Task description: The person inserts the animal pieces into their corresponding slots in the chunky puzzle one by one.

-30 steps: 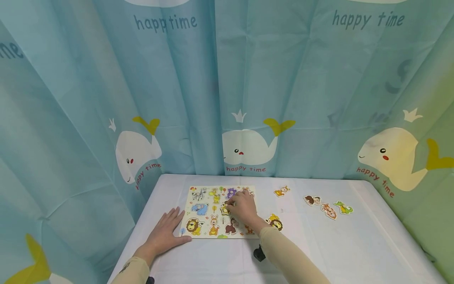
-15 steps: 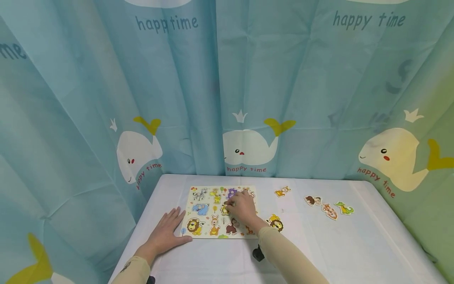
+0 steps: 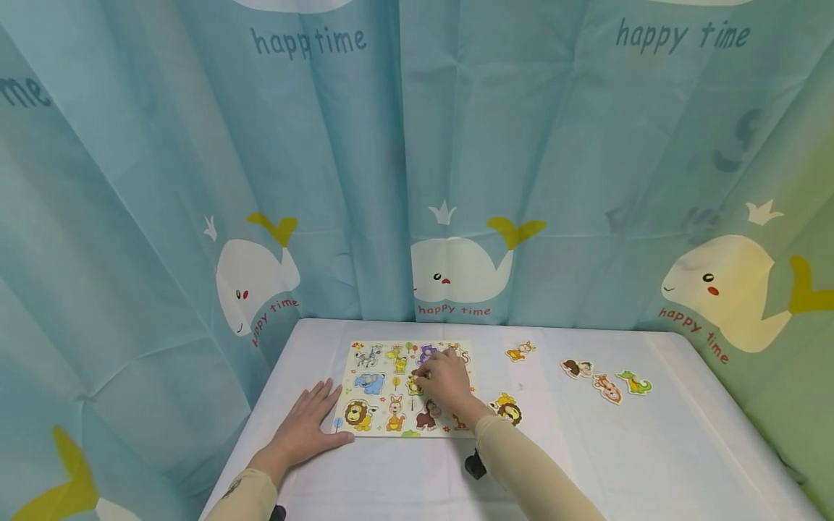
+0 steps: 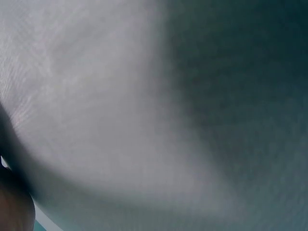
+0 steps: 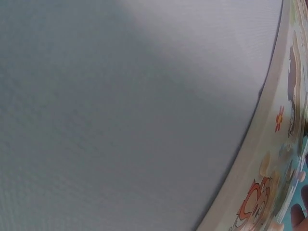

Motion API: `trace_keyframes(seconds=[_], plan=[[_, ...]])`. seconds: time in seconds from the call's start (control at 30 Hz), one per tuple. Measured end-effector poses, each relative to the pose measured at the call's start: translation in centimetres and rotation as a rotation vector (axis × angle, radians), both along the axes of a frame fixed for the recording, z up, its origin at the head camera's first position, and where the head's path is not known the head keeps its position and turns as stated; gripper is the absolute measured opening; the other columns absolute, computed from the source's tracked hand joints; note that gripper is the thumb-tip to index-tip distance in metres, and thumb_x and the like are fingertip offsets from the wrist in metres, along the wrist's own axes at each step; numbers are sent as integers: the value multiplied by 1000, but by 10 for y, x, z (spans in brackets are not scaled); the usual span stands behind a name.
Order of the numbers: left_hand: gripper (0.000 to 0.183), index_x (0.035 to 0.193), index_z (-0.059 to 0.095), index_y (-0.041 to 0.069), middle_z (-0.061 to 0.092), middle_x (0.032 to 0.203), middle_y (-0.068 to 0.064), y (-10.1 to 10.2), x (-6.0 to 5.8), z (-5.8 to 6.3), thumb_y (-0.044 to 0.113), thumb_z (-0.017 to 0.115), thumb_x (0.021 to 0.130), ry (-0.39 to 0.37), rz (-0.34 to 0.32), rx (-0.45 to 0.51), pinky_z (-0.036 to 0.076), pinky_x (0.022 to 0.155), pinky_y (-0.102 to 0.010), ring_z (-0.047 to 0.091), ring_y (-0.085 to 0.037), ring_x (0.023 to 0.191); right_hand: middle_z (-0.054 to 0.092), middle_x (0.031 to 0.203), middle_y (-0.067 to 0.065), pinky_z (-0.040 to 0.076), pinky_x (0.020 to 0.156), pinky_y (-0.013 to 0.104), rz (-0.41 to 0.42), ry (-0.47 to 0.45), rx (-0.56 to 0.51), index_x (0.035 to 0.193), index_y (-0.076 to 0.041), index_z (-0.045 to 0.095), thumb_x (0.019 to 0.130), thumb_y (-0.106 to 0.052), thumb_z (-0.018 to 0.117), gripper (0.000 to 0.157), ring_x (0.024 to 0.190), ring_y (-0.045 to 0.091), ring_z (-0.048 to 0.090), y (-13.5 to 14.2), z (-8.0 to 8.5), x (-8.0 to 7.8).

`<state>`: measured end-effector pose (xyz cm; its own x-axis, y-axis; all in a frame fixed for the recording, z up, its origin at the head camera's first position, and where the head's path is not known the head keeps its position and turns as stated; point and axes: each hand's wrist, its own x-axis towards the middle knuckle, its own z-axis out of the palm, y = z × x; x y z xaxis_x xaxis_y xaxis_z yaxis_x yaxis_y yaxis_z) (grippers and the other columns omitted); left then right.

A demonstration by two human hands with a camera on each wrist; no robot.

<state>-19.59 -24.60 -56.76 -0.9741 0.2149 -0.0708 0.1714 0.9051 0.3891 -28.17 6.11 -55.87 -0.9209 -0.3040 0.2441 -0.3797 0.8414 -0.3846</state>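
Note:
A cream animal puzzle board (image 3: 403,424) lies on the table. My left hand (image 3: 302,427) rests at its left edge with fingers stretched out and thumb along the near corner. My right hand (image 3: 446,380) reaches over the board's right half, its curled fingers pinching a small yellow animal puzzle piece (image 3: 413,385) near the middle; the fingers hide part of it. Around it show a blue elephant (image 3: 369,383), a lion (image 3: 357,414), a kangaroo (image 3: 394,414) and a brown monkey (image 3: 428,416). In the right wrist view, the board edge (image 5: 250,139) runs up the right side.
Right of the board lie loose pieces: a kangaroo (image 3: 520,352), a lion (image 3: 507,410) partly behind the right forearm, a brown monkey (image 3: 576,368), an orange animal (image 3: 608,389) and a green crocodile (image 3: 634,382). A blue whale-print curtain (image 3: 352,181) hangs behind the white table (image 3: 658,449).

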Motion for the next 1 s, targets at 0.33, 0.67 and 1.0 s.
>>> trace_keyframes(seconds=[0.33,0.67,1.0], plan=[[111,160,37,11,26,167,-14,1,1,2,77,69,76,-6,5,5,13,126,-54,17,-35,155,62,85,-11,42,74,35,2,6,21,76,-29,76,87,-33,81,14,92,17,49,1,-2,-1],[112,160,36,11,26,167,-14,1,0,1,78,69,76,-7,8,9,12,126,-54,17,-35,155,61,85,-10,43,76,37,-5,9,5,75,-27,76,87,-33,82,15,92,17,49,0,-2,0],[111,160,35,10,25,168,-15,1,2,2,76,69,78,-6,-7,5,11,127,-54,16,-36,155,65,88,-9,43,77,37,-5,-18,-11,79,-27,79,87,-34,82,11,93,17,49,1,-2,1]])
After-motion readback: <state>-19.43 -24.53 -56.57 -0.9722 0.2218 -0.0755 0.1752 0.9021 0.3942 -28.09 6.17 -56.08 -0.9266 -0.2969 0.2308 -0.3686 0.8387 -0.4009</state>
